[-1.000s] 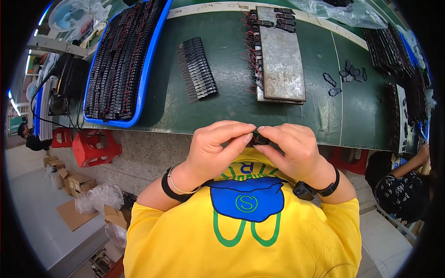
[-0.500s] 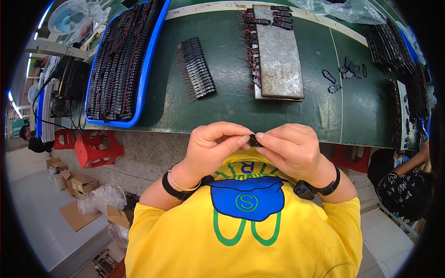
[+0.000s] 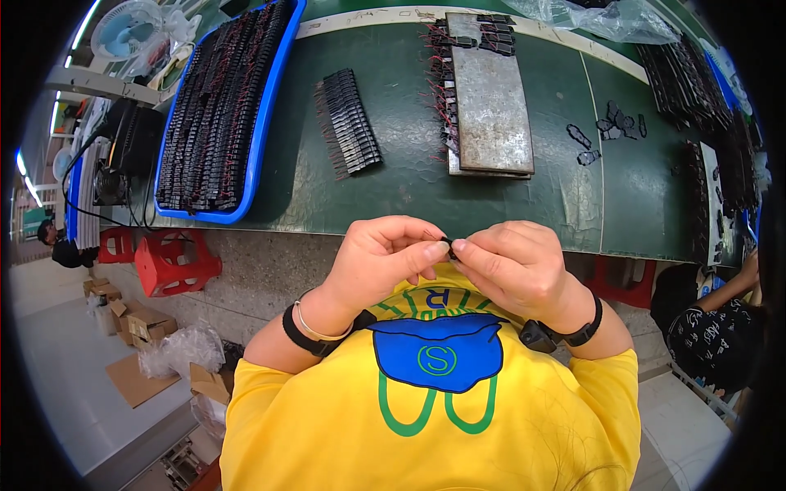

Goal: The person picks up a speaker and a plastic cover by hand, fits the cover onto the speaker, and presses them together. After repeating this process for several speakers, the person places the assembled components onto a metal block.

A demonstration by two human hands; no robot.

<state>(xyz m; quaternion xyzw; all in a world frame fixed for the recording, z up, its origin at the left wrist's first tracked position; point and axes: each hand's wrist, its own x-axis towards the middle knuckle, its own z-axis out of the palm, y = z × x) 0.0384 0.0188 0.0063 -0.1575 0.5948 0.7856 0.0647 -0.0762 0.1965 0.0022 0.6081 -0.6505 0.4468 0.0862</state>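
Note:
Between my two hands, just off the table's near edge, is a small black part [image 3: 449,248], mostly covered by my fingers. My left hand [image 3: 390,253] pinches it from one side with thumb and forefinger. From the other side my right hand [image 3: 517,260] grips it, the fingertips almost meeting those of the left. Beyond them on the green table [image 3: 401,196] lies a row of black parts with thin red wires [image 3: 350,123]. A metal plate [image 3: 494,106] to its right carries more wired black parts along its left side and far end.
At the left a blue tray [image 3: 246,192] is packed with rows of black wired parts. Loose black pieces [image 3: 620,123] lie right of the plate, with stacked black parts [image 3: 684,86] beyond. Red stools [image 3: 176,262] stand below the table. Another person [image 3: 712,327] sits at the right.
The black part has turned a little between my fingertips and shows less now. My hands stay in nearly the same place; the whole view has shifted slightly.

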